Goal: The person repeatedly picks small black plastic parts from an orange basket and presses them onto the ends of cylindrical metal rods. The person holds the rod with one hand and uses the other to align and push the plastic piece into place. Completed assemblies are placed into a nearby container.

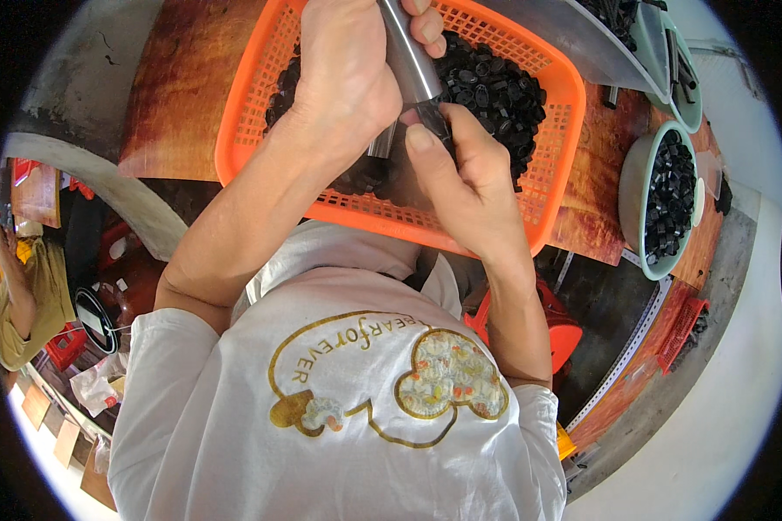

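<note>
In the upper middle, my left hand (347, 78) is wrapped round a shiny metal tube (411, 56) that slants down to the right. My right hand (473, 169) pinches a small black plastic piece (434, 120) between thumb and forefinger, against the tube's lower end. How far the piece sits in the tube I cannot tell. A second metal tube end (381, 143) shows just under my left wrist. Both hands are over an orange plastic basket (572, 130), which holds many small black oval caps (495, 91), partly hidden by my arms.
The basket stands on a reddish wooden table (178, 87). To its right are a pale green bowl (632, 187) of black pieces, another green container (691, 104) and a clear plastic bin (573, 35). A red stool (560, 334) is below. Another person (39, 295) sits at far left.
</note>
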Demonstrator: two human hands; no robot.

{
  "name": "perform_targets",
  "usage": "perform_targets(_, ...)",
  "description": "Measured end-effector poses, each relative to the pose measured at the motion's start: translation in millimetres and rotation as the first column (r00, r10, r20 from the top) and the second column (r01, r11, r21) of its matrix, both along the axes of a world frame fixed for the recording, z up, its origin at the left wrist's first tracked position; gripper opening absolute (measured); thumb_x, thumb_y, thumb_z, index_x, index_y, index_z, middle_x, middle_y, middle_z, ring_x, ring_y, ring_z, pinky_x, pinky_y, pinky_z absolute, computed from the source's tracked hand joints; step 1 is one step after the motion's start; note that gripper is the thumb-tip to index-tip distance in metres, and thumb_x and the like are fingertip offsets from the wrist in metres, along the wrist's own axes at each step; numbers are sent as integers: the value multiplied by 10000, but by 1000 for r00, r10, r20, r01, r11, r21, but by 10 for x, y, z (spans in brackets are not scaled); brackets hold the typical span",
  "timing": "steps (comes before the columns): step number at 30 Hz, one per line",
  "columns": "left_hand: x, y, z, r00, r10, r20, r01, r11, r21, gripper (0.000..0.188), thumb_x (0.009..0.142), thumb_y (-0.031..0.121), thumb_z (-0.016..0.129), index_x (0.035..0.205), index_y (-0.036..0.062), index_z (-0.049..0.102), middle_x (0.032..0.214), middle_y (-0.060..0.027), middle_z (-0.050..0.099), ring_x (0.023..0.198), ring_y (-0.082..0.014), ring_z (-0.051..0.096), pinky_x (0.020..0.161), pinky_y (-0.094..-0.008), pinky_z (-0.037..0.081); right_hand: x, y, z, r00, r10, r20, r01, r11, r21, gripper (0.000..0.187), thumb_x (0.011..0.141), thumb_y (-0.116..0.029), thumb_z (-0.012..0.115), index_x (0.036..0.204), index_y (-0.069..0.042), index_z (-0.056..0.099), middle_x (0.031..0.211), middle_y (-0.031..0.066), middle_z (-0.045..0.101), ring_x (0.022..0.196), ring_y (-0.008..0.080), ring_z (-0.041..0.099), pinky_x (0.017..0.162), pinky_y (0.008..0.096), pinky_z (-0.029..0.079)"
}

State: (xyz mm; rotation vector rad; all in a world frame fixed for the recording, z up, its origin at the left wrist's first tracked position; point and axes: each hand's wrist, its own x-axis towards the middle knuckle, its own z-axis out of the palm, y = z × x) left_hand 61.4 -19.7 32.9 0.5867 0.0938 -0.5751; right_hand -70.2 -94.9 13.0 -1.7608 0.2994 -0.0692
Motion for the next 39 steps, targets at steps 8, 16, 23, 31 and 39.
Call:
perform_targets(8, -7, 16, -89, 992, -22, 128, 37, 992, -118, 355, 986, 488, 516, 894, 146, 529, 631, -5, 493, 494, -135, 475, 465, -259, 407, 33, -78, 85, 994, 28, -105, -13, 990, 140, 458, 957, -386, 414, 948, 40, 583, 667, 46, 504, 615, 133, 463, 560, 296, 375)
perform_targets(16, -16, 25, -97, 990, -18, 137, 35, 992, -122, 358, 990, 488, 508, 898, 143, 541, 628, -1, 500, 498, -128, 486, 466, -253, 419, 48, -97, 56, 990, 28, -135, -11, 992, 123, 446, 969, -381, 399, 874, 18, 575, 653, 47, 473, 598, 142, 452, 550, 318, 375)
perform_targets(23, -29, 22, -102, 995, -31, 98, 45, 989, -144, 356, 989, 490, 508, 909, 145, 543, 636, 3, 504, 500, -123, 487, 469, -247, 419, 55, -74, 21, 991, -17, -135, 32, 994, 109, 501, 920, -466, 416, 903, 5, 584, 627, -4, 448, 564, 85, 369, 518, 255, 281)
perform_targets(31, -20, 19, -122, 986, -15, 168, 36, 992, -123, 369, 976, 511, 519, 911, 149, 545, 631, 7, 506, 497, -121, 493, 466, -244, 420, 45, -59, 4, 992, -13, -125, 27, 993, 111, 491, 922, -478, 419, 911, -12, 573, 649, -8, 451, 579, 78, 359, 520, 251, 265)
perform_targets(39, -38, 12, -104, 997, -38, 70, 50, 985, -167, 390, 964, 532, 527, 904, 147, 547, 629, 10, 508, 497, -119, 499, 467, -245, 421, 27, -102, 23, 991, 22, -133, -9, 995, 103, 458, 975, -398, 377, 884, 14, 556, 673, 82, 470, 628, 182, 448, 592, 348, 382)
